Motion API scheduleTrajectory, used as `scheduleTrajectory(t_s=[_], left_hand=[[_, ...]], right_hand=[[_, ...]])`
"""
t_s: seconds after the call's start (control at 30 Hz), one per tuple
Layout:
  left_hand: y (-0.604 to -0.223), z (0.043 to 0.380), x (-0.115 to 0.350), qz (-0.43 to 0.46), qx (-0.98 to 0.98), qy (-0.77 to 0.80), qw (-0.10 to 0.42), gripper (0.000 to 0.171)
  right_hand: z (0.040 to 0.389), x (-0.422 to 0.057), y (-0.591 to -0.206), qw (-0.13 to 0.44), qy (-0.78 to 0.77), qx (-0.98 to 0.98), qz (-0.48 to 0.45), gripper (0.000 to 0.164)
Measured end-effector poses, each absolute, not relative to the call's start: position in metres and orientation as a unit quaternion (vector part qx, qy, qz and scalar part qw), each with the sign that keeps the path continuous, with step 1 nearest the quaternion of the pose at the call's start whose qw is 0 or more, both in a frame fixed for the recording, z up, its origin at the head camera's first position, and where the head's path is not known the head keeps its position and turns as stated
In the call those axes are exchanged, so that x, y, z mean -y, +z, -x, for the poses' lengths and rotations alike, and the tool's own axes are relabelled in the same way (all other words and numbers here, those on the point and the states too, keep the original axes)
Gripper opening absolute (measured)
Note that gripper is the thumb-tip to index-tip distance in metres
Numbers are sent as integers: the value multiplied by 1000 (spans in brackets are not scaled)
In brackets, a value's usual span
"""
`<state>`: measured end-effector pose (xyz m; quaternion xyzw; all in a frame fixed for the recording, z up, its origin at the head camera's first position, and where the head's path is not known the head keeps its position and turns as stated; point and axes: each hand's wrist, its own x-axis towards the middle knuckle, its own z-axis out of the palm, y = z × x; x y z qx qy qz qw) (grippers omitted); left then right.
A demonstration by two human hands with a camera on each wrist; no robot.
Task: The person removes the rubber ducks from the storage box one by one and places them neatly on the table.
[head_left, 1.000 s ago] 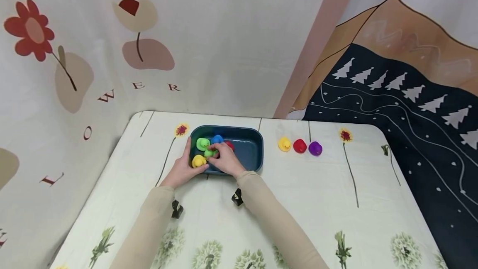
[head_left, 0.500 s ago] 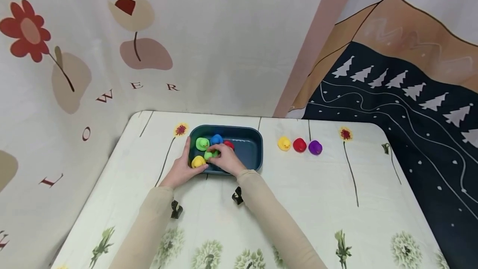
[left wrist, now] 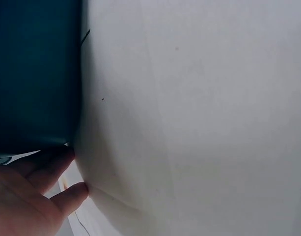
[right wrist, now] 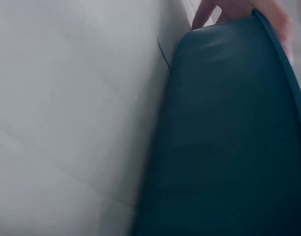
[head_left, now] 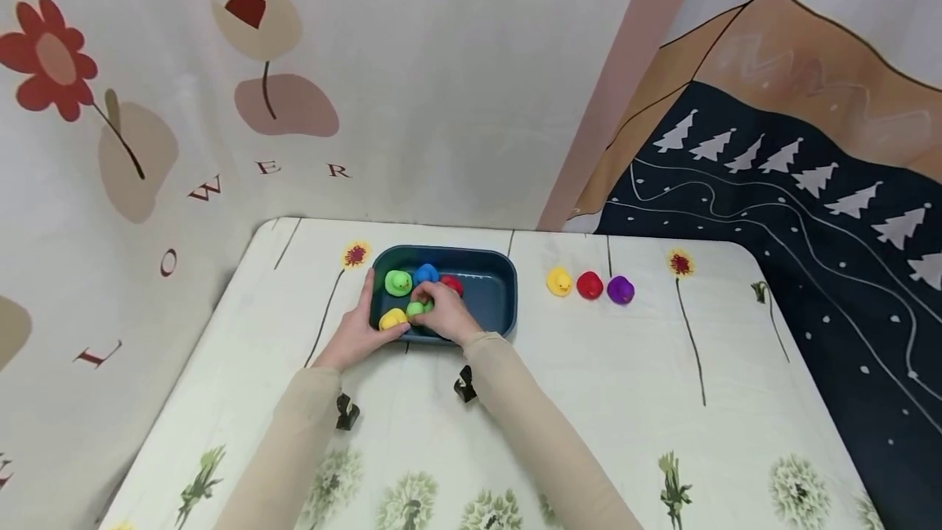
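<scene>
In the head view, a dark teal rectangular tray (head_left: 486,256) holds several small rubber ducks at its left end. My left hand (head_left: 353,334) grips the tray's near left corner, thumb along the front rim and fingers at the left side. With bent fingers, my right hand (head_left: 445,313) reaches over the front rim and pinches a small green duck (head_left: 415,309). Around it sit a larger green duck (head_left: 398,283), a blue duck (head_left: 426,273), a red duck (head_left: 452,284) and a yellow duck (head_left: 393,318). The wrist views show mostly the tray's outer wall (right wrist: 229,123).
To the tray's right, a yellow duck (head_left: 559,282), a red duck (head_left: 589,285) and a purple duck (head_left: 621,290) stand in a row on the flower-print tablecloth (head_left: 625,383). Behind the table hangs a patterned curtain (head_left: 441,105).
The small green duck has shifted slightly toward the front right within the tray, pinched by my right hand. My left hand stays at the tray's corner.
</scene>
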<state>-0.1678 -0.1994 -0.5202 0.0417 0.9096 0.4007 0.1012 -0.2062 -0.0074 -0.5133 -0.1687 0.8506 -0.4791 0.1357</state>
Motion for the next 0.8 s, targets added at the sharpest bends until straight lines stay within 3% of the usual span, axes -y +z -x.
scheduleTrajectory(t_s=[0.8], left_hand=[[-520,167,198,-37,-912,393,109,113]], right_hand=[[190,-19,-502,63,-536,-817,203,23]])
